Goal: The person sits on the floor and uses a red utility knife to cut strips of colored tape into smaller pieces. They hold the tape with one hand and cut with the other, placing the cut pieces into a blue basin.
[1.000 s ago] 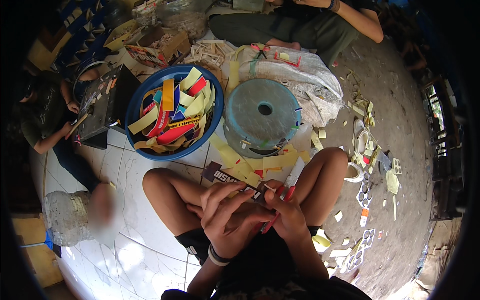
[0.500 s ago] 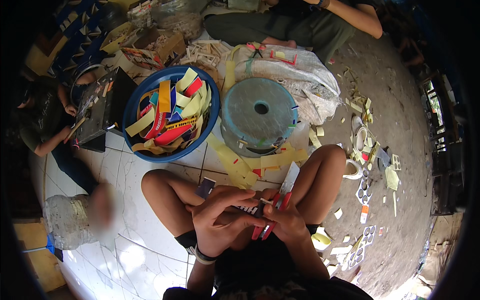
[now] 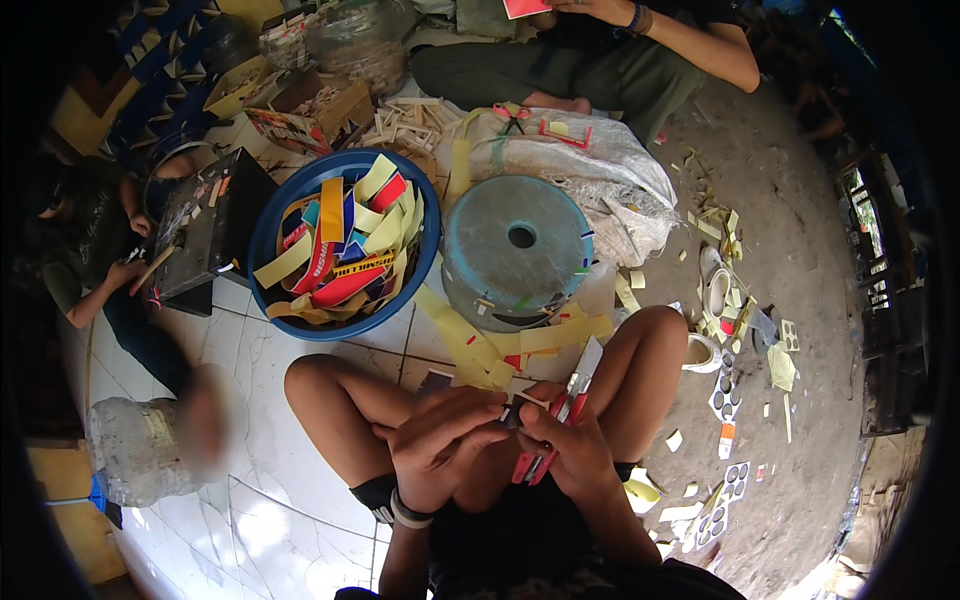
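My left hand (image 3: 437, 432) pinches a small dark printed strip (image 3: 514, 411) between thumb and fingers, in front of my lap. At the strip's other end, my right hand (image 3: 572, 447) presses a thin pale edge with its thumb. That same hand also grips a red-handled cutter knife (image 3: 584, 368), its wide blade extended and tilted up to the right. Most of the strip is covered by my fingers. Beyond my knees stand a blue tub (image 3: 290, 325) full of coloured printed strips and a round grey-blue drum (image 3: 520, 203) with a central hole.
Yellow paper offcuts (image 3: 465, 345) lie before the drum. A white sack (image 3: 625, 170) holds scissors (image 3: 513, 115). One person (image 3: 560, 75) sits opposite; another (image 3: 95, 270) works at a black box (image 3: 215, 225), left. Shoes (image 3: 715, 290) and scraps lie right.
Fingers of my left hand have closed further over the dark strip, hiding its lettering. The view has tilted up slightly. A red card now shows in the opposite person's hands.
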Demonstrator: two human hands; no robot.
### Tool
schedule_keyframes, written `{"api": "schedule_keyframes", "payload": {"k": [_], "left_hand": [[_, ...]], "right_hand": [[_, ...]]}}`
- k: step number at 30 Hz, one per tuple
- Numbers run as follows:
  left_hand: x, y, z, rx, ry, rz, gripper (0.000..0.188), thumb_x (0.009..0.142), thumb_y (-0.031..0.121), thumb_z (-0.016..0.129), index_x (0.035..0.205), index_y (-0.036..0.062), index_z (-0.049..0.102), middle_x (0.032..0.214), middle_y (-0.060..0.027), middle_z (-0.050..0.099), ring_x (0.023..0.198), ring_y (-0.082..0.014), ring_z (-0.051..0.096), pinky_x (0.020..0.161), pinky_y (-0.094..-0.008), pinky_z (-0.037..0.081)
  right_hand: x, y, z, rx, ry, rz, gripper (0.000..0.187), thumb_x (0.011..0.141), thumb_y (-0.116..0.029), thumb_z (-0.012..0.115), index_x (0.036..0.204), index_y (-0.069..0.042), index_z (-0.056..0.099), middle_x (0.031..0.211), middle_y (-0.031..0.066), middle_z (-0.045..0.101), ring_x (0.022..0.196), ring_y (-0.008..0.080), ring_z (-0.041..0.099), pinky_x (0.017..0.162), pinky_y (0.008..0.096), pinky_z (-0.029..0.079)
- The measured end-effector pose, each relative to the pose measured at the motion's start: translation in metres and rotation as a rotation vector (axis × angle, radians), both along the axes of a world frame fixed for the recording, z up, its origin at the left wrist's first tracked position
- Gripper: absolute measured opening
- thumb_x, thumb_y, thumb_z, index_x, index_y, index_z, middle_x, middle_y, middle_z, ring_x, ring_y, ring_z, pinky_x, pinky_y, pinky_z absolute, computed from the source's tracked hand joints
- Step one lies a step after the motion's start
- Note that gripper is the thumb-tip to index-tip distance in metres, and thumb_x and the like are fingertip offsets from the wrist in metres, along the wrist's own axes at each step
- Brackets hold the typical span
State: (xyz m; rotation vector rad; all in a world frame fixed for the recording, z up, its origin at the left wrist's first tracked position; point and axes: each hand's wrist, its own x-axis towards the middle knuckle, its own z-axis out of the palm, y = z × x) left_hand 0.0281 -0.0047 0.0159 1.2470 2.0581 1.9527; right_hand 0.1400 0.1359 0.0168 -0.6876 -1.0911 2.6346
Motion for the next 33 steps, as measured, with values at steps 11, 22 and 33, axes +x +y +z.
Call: {"api": "schedule_keyframes", "payload": {"k": [11,22,33], "left_hand": [[0.023,0.003,0.005,0.051,0.22,0.275,0.025,0.076,-0.013,0.075,0.1,-0.0069,0.072,0.095,-0.0206,0.077,0.088,-0.0318,0.075,0.079,-0.0354,0.057],[0.036,0.004,0.008,0.061,-0.298,0.232,0.016,0.094,-0.006,0.066,0.109,-0.0049,0.072,0.102,-0.0146,0.073,0.096,-0.0222,0.069,0.088,-0.0296,0.053],[0.034,0.012,0.007,0.208,-0.243,0.275,0.01,0.087,-0.007,0.068,0.097,-0.0057,0.071,0.095,-0.015,0.076,0.094,-0.027,0.07,0.087,-0.0348,0.054]], "right_hand": [[-0.003,-0.015,0.039,-0.075,-0.215,-0.05,0.021,0.095,-0.019,0.075,0.104,-0.003,0.065,0.073,-0.0047,0.051,0.061,0.0029,0.043,0.056,0.0219,0.034],[-0.001,-0.021,0.044,0.09,-0.112,-0.018,0.02,0.094,-0.011,0.074,0.107,-0.001,0.064,0.077,-0.0024,0.057,0.063,0.0032,0.045,0.057,0.0218,0.034],[0.009,-0.022,0.043,0.367,-0.087,-0.035,0.03,0.096,-0.015,0.074,0.117,0.003,0.064,0.087,0.0033,0.066,0.071,0.0043,0.058,0.063,0.0198,0.047]]}}
